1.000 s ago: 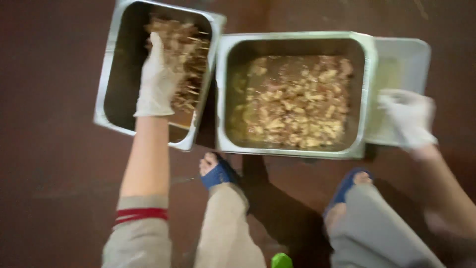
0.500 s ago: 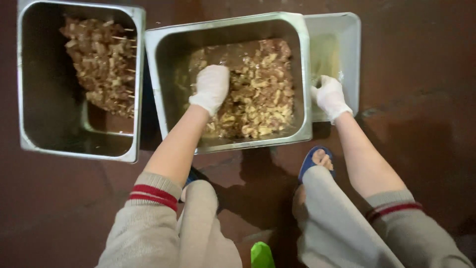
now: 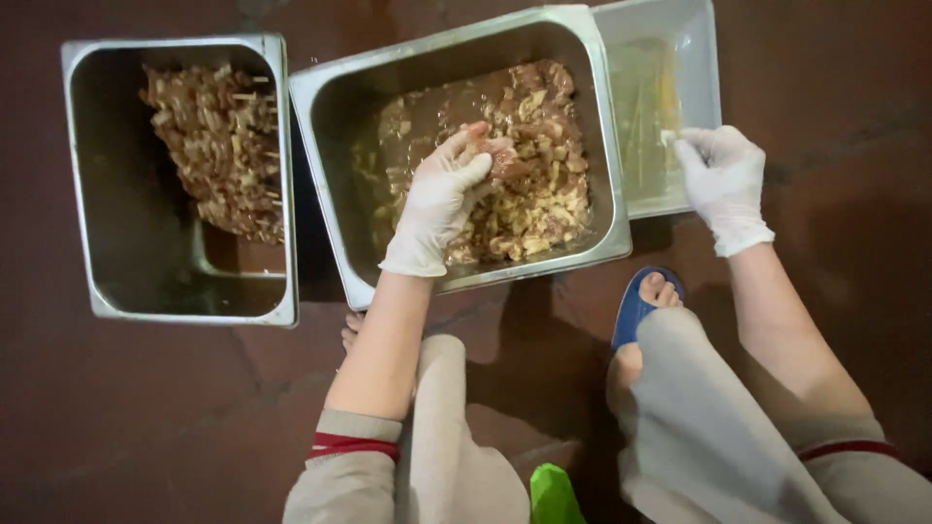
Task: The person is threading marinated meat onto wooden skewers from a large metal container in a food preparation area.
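At frame centre, my gloved left hand [image 3: 442, 199] pinches marinated meat pieces [image 3: 529, 184] in the middle steel pan [image 3: 325, 107]. My gloved right hand [image 3: 723, 180] grasps thin skewers [image 3: 652, 107] in the white tray [image 3: 699, 58], upper right. Finished skewered meat [image 3: 218, 146] fills the left steel pan [image 3: 83, 175].

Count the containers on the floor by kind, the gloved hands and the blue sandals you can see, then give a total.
Steel pans: 2, the left pan with skewered meat, the middle pan with loose meat pieces
Pale plastic tray: 1
Gloved hands: 2, left hand in the meat, right hand at the tray
Blue sandal: 1
Total: 6
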